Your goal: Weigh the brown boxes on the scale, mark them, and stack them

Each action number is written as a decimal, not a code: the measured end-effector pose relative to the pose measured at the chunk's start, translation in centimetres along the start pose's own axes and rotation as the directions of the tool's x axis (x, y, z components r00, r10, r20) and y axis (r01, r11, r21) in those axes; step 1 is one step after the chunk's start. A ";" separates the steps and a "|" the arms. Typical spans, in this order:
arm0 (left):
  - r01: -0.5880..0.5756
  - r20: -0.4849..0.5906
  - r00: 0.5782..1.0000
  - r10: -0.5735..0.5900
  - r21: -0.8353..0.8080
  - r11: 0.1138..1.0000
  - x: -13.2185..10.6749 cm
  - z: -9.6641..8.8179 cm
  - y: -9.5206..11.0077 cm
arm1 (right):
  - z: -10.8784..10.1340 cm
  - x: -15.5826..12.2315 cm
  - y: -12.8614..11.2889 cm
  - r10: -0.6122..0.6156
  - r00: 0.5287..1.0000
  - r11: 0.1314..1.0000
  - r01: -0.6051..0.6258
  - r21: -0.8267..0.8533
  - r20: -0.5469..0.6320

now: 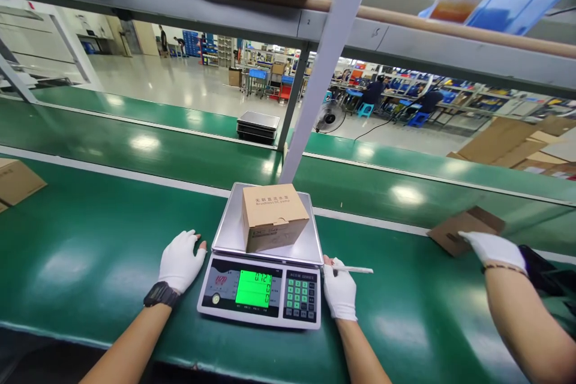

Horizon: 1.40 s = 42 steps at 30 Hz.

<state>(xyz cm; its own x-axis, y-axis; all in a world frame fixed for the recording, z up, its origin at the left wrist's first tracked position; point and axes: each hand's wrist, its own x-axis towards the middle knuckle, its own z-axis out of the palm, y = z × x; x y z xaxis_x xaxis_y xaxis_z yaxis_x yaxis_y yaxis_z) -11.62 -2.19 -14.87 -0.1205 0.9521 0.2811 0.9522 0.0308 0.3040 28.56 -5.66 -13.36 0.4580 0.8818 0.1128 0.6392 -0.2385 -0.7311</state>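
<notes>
A small brown cardboard box [275, 210], printed "Brushless DC pump", sits on the steel pan of a digital scale [259, 319]. Its green display reads about 0.121. Just left of the scale, my left hand [182, 261], in a white glove with bare fingertips, lies on the green surface. Its thumb and fingers are apart and nothing is in them. At the scale's right edge, my gloved right hand [340, 291] is closed around a thin white pen [357, 269] that points right.
On the right, a co-worker's gloved hand [492, 250] touches another cardboard box [463, 231]. A brown box [18, 183] lies at the far left. Behind the scale rises a white upright post [321, 78]. Farther back stands a second scale [258, 126].
</notes>
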 end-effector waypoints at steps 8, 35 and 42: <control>0.141 0.017 0.990 -0.142 -0.253 0.957 -2.8 -0.8 0.8 | -1.1 2.0 0.5 0.010 0.995 0.991 -0.024 0.135 0.102; -0.007 0.034 0.994 0.107 -0.932 0.363 4.3 -10.5 15.2 | -2.9 6.2 -25.9 -0.549 0.793 0.834 0.537 0.123 0.262; -0.028 0.014 0.993 0.114 -0.932 0.362 4.3 -10.2 15.2 | -2.8 6.2 -26.0 -0.548 0.784 0.831 0.551 0.082 0.292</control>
<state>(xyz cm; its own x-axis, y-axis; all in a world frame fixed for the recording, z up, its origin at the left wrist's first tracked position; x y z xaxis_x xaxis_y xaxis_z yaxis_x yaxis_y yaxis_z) -0.53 -0.74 0.23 -0.0076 0.9535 0.3011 0.0870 -0.2994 0.9502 16.45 4.87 8.21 -0.1721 0.9406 0.2928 0.7323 0.3210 -0.6006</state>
